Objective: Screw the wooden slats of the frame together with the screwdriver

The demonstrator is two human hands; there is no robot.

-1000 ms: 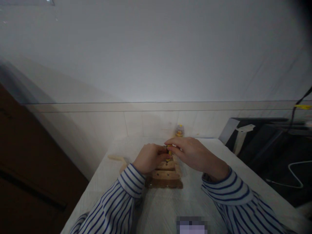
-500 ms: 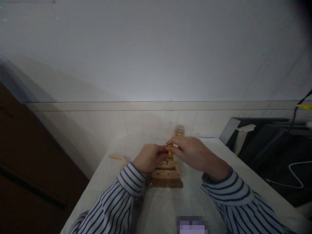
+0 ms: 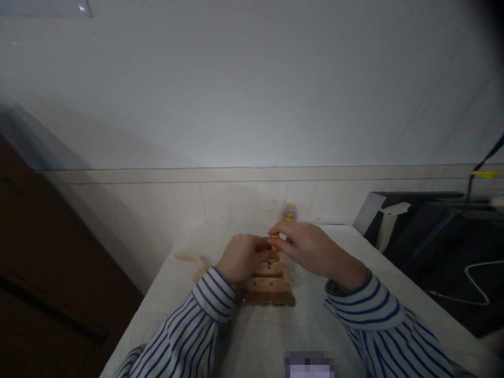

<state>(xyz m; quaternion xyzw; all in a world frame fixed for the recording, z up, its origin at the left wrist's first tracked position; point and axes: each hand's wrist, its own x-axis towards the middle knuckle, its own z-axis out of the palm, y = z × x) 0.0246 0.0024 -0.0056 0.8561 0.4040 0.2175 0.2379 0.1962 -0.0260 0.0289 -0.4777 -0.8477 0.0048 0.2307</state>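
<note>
Small yellow piece (image 3: 274, 247): pinched between both hands' fingertips
Left hand (image 3: 241, 258), right hand (image 3: 315, 248): fingers closed on it
Wooden rack (image 3: 270, 284): below

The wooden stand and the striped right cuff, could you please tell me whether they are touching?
Apart: the head view shows white tabletop between the wooden stand and the striped right cuff.

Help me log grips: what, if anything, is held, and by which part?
A small yellow piece, in the fingers of the left hand and right hand; they hide too much to tell which part.
</note>
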